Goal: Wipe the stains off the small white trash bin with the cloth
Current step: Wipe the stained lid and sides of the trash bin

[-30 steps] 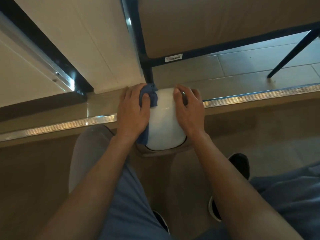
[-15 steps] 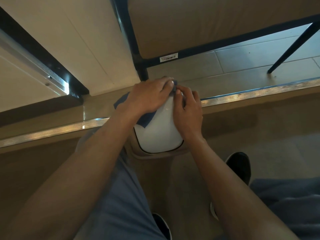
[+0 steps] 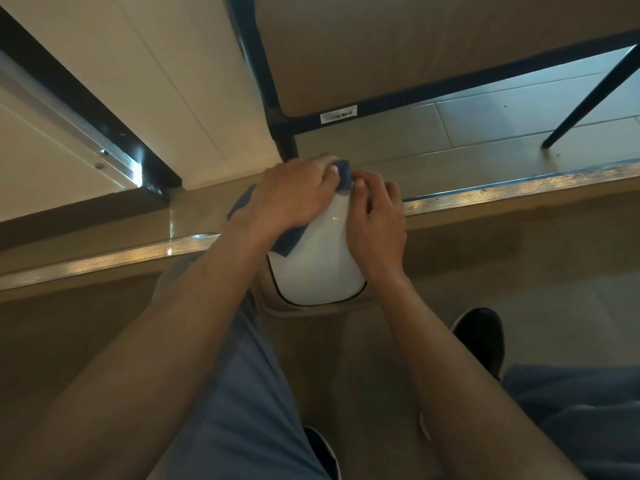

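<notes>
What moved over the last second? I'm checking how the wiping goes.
The left hand, pressing the blue cloth, swept from the bin's left side across its top toward the right hand; most of that travel came in the first half second. Nothing was let go. The right hand still steadies the white bin, which kept its place on the floor.
</notes>
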`<action>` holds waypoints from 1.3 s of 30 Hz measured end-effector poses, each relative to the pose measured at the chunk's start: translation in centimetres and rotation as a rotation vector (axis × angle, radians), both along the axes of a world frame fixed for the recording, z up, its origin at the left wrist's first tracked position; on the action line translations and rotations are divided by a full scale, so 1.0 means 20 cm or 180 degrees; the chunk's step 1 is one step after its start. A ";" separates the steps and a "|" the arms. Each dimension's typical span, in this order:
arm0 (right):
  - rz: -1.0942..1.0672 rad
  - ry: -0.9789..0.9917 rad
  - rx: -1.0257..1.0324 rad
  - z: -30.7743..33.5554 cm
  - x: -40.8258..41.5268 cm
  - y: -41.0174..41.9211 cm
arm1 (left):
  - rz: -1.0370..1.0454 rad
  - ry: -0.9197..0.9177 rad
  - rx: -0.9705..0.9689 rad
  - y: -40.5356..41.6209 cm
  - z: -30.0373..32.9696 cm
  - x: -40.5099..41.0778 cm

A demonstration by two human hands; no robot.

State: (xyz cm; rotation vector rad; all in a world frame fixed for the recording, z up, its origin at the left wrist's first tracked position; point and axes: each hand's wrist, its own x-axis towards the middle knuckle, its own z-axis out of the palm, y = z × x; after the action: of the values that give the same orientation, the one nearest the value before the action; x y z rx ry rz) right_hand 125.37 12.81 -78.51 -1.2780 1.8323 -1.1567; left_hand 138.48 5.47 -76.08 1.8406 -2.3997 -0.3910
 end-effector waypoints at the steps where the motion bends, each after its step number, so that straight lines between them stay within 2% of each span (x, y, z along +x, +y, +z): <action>1: 0.0013 0.0010 0.0008 0.00 0.00 0.00 | -0.0169 0.0094 -0.0114 0.03 0.00 0.01; 4: 0.0038 0.0069 -0.0023 0.01 0.01 0.00 | -0.0464 0.0576 -0.0240 0.10 0.01 0.13; 7: 0.0079 0.0094 -0.0072 0.02 0.01 0.00 | -0.0194 0.0931 -0.0058 0.11 0.00 0.27; 9: 0.0087 0.0103 -0.0082 0.02 0.01 0.00 | 0.0175 0.0770 0.0241 0.06 0.00 0.26; 11: 0.0096 0.0118 -0.0073 0.01 0.01 0.00 | 0.0416 0.0306 0.0504 -0.02 0.00 0.18; 14: 0.0076 0.0168 -0.0057 0.02 0.01 -0.01 | 0.0241 0.0018 0.0330 -0.06 0.01 0.02; 18: 0.0047 0.0241 -0.0062 0.03 0.03 0.00 | -0.0209 0.0497 -0.0005 0.03 0.03 0.06; 22: 0.0077 0.0168 -0.0052 0.03 0.04 -0.01 | -0.0006 0.0809 0.0184 0.05 0.01 0.26; 25: 0.0040 0.0166 -0.0011 0.03 0.04 -0.01 | 0.0393 0.0507 0.0533 -0.02 0.01 0.25; 28: 0.0014 0.0255 -0.0040 0.03 0.05 -0.02 | 0.0288 -0.0006 0.0565 -0.08 0.05 0.07; 33: -0.0003 0.0219 -0.0042 0.02 0.05 -0.03 | -0.0208 0.0306 0.0384 -0.03 0.07 -0.03; 36: 0.0018 0.0227 -0.0037 0.03 0.05 -0.02 | -0.0146 0.0596 0.0552 -0.01 0.06 0.15; 39: 0.0029 0.0211 -0.0046 0.03 0.05 -0.03 | 0.0249 0.0819 0.0726 -0.01 0.05 0.28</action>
State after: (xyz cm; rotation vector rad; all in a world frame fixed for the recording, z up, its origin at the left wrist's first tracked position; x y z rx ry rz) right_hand 126.34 12.23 -77.94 -1.3462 1.8667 -1.1370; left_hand 144.18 5.35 -75.12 1.8310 -2.1803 -0.8681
